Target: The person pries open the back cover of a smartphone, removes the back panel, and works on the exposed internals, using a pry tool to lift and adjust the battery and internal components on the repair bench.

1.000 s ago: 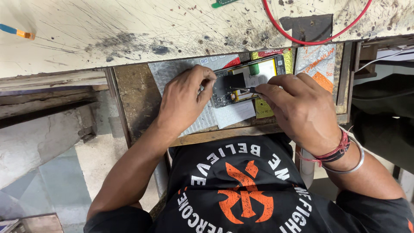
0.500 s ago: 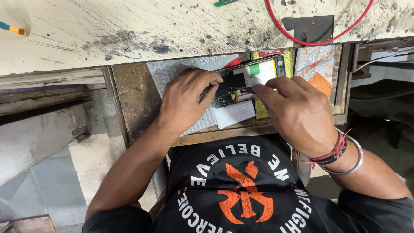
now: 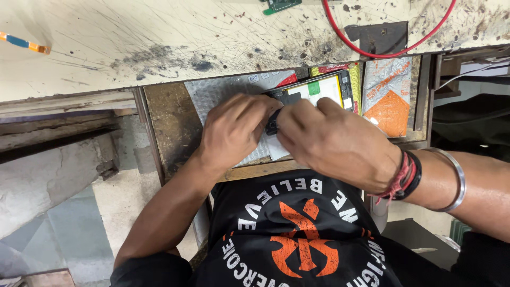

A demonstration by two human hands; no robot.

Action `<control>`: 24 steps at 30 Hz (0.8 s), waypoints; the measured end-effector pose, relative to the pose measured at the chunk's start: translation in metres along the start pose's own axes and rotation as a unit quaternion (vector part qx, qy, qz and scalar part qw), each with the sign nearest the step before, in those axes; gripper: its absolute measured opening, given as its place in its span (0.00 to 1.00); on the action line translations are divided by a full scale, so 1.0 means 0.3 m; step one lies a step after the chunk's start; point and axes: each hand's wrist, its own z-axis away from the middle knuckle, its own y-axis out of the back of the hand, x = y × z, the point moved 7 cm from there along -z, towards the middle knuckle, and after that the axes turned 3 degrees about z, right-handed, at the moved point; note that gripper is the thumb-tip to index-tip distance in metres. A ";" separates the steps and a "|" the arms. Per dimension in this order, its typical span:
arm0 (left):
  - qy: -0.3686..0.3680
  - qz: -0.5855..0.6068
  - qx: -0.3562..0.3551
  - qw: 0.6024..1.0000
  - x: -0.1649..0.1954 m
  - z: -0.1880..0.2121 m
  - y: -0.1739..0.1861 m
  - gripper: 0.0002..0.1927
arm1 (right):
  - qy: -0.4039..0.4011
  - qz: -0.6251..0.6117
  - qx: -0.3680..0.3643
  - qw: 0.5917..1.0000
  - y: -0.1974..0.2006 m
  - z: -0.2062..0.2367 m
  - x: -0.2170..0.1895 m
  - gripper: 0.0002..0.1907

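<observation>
An opened phone (image 3: 319,90), back cover off with a pale yellow battery showing, lies over an open wooden drawer (image 3: 170,127). My left hand (image 3: 234,130) grips the phone's left end, fingers curled over it. My right hand (image 3: 332,143) covers the phone's near side, fingertips pressing at its dark left end right beside my left hand. Whether the right hand holds a tool is hidden. A silver bangle and red thread bands sit on my right wrist.
A scratched white workbench top (image 3: 159,37) runs across the back. A red cable (image 3: 393,50), a green circuit board (image 3: 279,5) and a dark patch (image 3: 377,37) lie on it. An orange packet (image 3: 390,106) and silver padded bag (image 3: 223,90) sit in the drawer.
My right hand has moved left over the phone until it meets my left hand, hiding most of the phone's lower part. The view has shifted slightly.
</observation>
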 end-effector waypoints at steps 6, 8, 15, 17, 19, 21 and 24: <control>-0.067 -0.121 0.094 0.986 0.039 -0.050 0.105 0.09 | -0.031 -0.068 0.022 0.997 0.022 0.022 0.022 0.07; -0.056 -0.200 0.111 0.972 0.009 -0.095 0.139 0.09 | -0.038 -0.063 0.028 0.997 0.034 0.024 0.023 0.10; -0.026 -0.294 0.142 0.945 -0.044 -0.207 0.175 0.16 | -0.045 -0.077 -0.001 0.996 0.031 0.042 0.027 0.08; -0.020 -0.288 0.143 0.947 -0.040 -0.221 0.166 0.16 | -0.067 -0.082 -0.006 0.994 0.025 0.051 0.043 0.08; -0.009 -0.274 0.135 0.952 -0.037 -0.220 0.164 0.16 | -0.091 -0.093 -0.076 0.989 -0.012 0.056 0.055 0.08; -0.008 -0.263 0.130 0.956 -0.034 -0.215 0.163 0.14 | -0.038 -0.082 -0.063 0.994 -0.007 0.051 0.038 0.07; -0.022 -0.225 0.144 0.963 -0.021 -0.182 0.178 0.11 | -0.058 -0.064 0.001 0.996 0.023 0.048 0.057 0.09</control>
